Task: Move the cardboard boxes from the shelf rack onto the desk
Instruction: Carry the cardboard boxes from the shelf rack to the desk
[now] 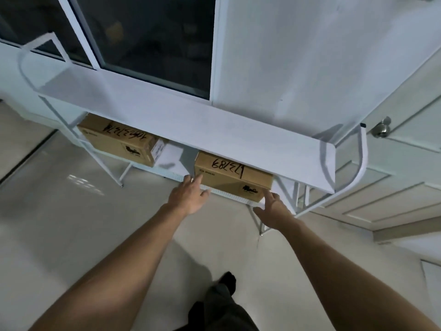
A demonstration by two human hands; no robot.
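Two brown cardboard boxes with black handwritten numbers sit on a lower shelf of a white metal shelf rack [181,120]. The nearer box [229,177] lies right of centre, partly hidden under the rack's top board. The other box [117,142] lies further left. My left hand [188,194] is open, its fingers touching the nearer box's left front corner. On the other side, my right hand [274,209] is open too, one fingertip touching the box's lower right front corner. Neither hand grips the box. No desk is in view.
Behind the rack there is a dark window [148,37] and a white wall. A white door [393,168] with a metal knob [381,130] stands to the right. My leg and foot [224,297] show below on the pale tiled floor.
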